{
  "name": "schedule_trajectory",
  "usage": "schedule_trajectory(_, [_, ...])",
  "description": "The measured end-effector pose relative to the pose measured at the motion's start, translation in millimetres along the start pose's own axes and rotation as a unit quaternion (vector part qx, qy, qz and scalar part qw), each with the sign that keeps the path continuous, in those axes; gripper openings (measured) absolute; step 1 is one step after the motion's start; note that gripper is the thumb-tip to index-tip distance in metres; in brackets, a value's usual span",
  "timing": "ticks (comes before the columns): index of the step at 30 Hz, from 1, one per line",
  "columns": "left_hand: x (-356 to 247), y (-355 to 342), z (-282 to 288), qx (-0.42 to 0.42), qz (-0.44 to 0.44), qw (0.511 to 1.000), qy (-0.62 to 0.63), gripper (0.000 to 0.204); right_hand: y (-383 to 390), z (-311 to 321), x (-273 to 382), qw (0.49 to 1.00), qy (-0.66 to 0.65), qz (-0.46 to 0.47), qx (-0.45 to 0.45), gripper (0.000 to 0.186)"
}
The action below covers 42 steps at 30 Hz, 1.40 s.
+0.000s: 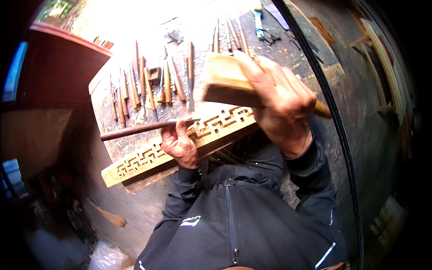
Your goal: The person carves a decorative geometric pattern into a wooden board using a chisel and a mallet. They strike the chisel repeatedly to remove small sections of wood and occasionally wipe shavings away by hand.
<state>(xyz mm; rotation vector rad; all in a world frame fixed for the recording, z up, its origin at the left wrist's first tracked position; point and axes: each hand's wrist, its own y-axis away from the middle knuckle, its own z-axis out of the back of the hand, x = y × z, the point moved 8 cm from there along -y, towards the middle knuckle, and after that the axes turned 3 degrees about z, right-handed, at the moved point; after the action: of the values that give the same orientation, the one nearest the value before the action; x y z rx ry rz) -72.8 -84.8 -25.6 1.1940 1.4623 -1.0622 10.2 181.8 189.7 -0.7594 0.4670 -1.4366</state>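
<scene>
My left hand [181,146] is closed round a chisel [130,132] with a long dark wooden handle. The handle points left, and the metal blade reaches over a pale wooden board [112,174] carved with an angular fretwork pattern. The board lies slantwise along the near edge of the workbench; I cannot tell whether the blade tip touches it. Raised above the board's right end, my right hand [284,101] grips a wooden mallet [227,81]. Its blocky head is left of my fist and the handle end sticks out to the right. The mallet covers part of the bench behind.
Several chisels [168,83] lie across the workbench [101,90] among wood shavings, beside a small dark square box [154,74]. A blue-handled tool [258,24] lies at the far right. A black cord [330,94] hangs down the right side. A broom head [110,216] rests on the floor.
</scene>
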Motion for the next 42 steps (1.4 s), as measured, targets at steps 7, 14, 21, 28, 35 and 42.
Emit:
schedule_trajectory(7, [-34, -22, 60, -0.027, -0.031, 0.998, -0.049, 0.023, 81, -55, -30, 0.945, -0.130, -0.245, 0.176, 0.062])
schedule_trajectory(14, [-20, -9, 49, 0.003, 0.045, 0.997, -0.067, 0.018, 106, -90, -26, 0.935, -0.146, -0.268, 0.180, 0.064])
schedule_trajectory(21, [-15, -7, 30, 0.079, 0.078, 0.993, -0.028, 0.018, 101, -89, -22, 0.942, -0.121, -0.255, 0.180, 0.064])
schedule_trajectory(28, [-3, 6, 16, 0.104, 0.074, 0.992, -0.012, 0.016, 106, -89, -20, 0.943, -0.124, -0.257, 0.171, 0.065])
schedule_trajectory(35, [-18, 2, 2, 0.176, 0.000, 0.977, -0.124, 0.012, 107, -89, -20, 0.941, -0.131, -0.254, 0.179, 0.067])
schedule_trajectory(42, [-25, -1, -4, 0.199, -0.062, 0.957, -0.203, 0.015, 109, -89, -21, 0.947, -0.133, -0.243, 0.163, 0.066])
